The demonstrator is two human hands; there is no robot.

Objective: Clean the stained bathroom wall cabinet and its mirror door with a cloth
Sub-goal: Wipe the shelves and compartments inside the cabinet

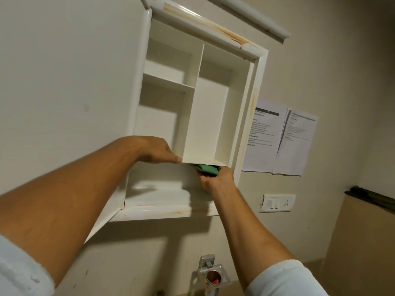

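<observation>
Under the lowest shelf of the open white wall cabinet, centre frame, the right hand has its fingers clamped on a bunched green cloth, pressed into the bottom compartment's right corner. Left hand grips the shelf edge, fingers together. Wiping leftward suits best: open room there, rust-stained bottom rim below.

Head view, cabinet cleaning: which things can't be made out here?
- Green cloth: mostly hidden under the shelf and behind the right hand.
- Right hand's fingers: tucked beneath the shelf, so the grip is unclear.
- Mirror door: open at the left, its mirror face not visible.
- Papers on the wall: print too small and blurred.
- Left hand: fingers hidden behind the divider's edge.
</observation>
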